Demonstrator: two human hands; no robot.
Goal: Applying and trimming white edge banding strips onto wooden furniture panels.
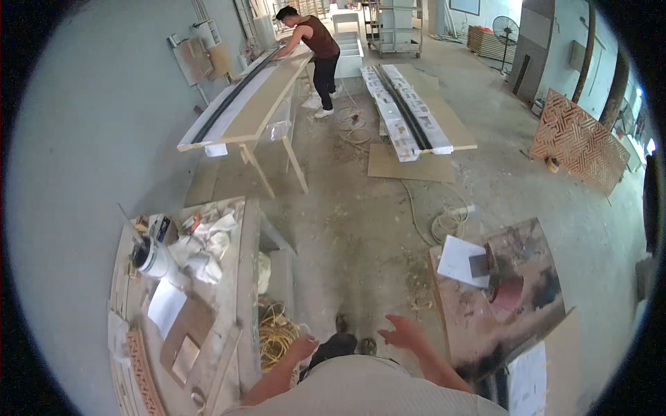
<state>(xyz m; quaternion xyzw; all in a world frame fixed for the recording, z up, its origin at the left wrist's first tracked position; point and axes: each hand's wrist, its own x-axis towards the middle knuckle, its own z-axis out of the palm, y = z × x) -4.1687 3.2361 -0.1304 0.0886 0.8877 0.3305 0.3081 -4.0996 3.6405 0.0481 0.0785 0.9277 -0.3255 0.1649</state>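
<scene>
My left hand point(304, 345) hangs beside my body, above a coil of yellow cable point(276, 335) under the left bench. Its fingers are loosely bent and a little apart, with nothing visible in them. On my other side, my right hand point(404, 333) is held out in the air, fingers spread and nothing in them. Nearest to it is the stained wooden table point(465, 333), which it does not touch. On that table lie a white sheet point(460, 262), a grey flat piece point(479, 265) and a roll of reddish material point(506, 292).
The left workbench point(232, 277) carries a white tube-like container point(158, 260), crumpled cloths point(208, 243) and boards. Ahead, a person point(319, 48) bends over a long table point(267, 104). Another long panel stack point(409, 114) stands right of them. Hoses point(451, 220) lie on the floor.
</scene>
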